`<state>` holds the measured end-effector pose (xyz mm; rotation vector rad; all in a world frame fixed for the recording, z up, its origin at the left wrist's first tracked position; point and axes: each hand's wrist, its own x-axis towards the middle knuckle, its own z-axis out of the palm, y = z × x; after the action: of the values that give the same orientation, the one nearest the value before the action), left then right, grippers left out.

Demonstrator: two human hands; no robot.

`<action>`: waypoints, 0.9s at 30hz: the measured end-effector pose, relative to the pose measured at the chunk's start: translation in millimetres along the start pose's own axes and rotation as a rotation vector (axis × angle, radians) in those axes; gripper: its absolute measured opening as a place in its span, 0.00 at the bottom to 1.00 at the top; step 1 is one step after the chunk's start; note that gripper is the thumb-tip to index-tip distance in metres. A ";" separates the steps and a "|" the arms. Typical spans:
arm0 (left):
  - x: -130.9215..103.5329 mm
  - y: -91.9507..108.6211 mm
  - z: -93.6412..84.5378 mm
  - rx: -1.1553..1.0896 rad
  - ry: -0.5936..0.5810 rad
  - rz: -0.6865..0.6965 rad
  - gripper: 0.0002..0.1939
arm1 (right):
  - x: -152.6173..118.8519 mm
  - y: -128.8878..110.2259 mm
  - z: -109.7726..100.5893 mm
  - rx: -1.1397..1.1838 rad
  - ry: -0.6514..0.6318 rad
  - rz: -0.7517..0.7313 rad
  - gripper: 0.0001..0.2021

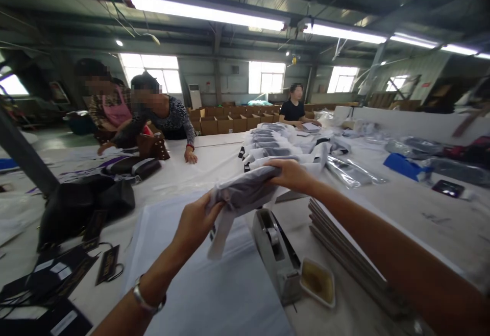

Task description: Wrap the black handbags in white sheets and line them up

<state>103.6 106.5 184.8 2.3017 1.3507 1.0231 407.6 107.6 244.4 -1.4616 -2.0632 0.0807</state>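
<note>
The fingers of the left hand (pixel 197 221) are closed on the near-left end of a wrapped bundle (pixel 248 193), thumb on the side towards the camera, pinching the pale, see-through wrap around something dark. The fingers of the right hand (pixel 293 175) grip its far-right end, thumb against the near side and the others bent over the top edge. Between the two hands the bundle slants up to the right, held above the worktop (pixel 413 229), with a loose strip (pixel 221 236) of wrap hanging just beside the left fingers. Beneath the left hand and bundle lies a broad white sheet (pixel 214 295); a bracelet (pixel 147 297) circles the left wrist. Below the right fingers, nearer the camera, stands a tape dispenser (pixel 275 257), with a small dish (pixel 317 281) just beside it and a stack of thin boards (pixel 340 244) under the right forearm. Beyond the fingers, a row of wrapped pieces (pixel 270 142) overlaps on the worktop, with clear plastic (pixel 352 171) to its right. Left of the left hand are a black bag (pixel 90 206) and dark tags (pixel 108 264). Farther off, one person (pixel 164 116) leans over the worktop at left, and another (pixel 293 109) sits or stands, I cannot tell which, beyond the row, near open cartons (pixel 229 122).
</note>
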 end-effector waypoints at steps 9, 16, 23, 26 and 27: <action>84.1 88.9 92.3 -0.123 -0.096 0.227 0.11 | -40.9 107.4 -100.6 -0.073 -0.071 0.236 0.27; 112.6 94.8 132.7 -0.169 -0.147 0.248 0.12 | -39.7 153.1 -94.3 -0.065 -0.131 0.312 0.28; 118.5 109.5 138.6 -0.141 -0.165 0.257 0.12 | -41.6 175.6 -101.4 -0.046 -0.166 0.320 0.27; 122.9 115.0 144.4 -0.131 -0.173 0.248 0.14 | -39.9 183.2 -112.6 -0.093 -0.187 0.337 0.27; 124.7 115.8 147.5 -0.134 -0.182 0.243 0.14 | -38.6 185.9 -115.1 -0.110 -0.200 0.349 0.28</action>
<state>320.0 167.2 198.7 2.4298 0.9230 0.9134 629.4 113.8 251.1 -1.9400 -1.9674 0.2659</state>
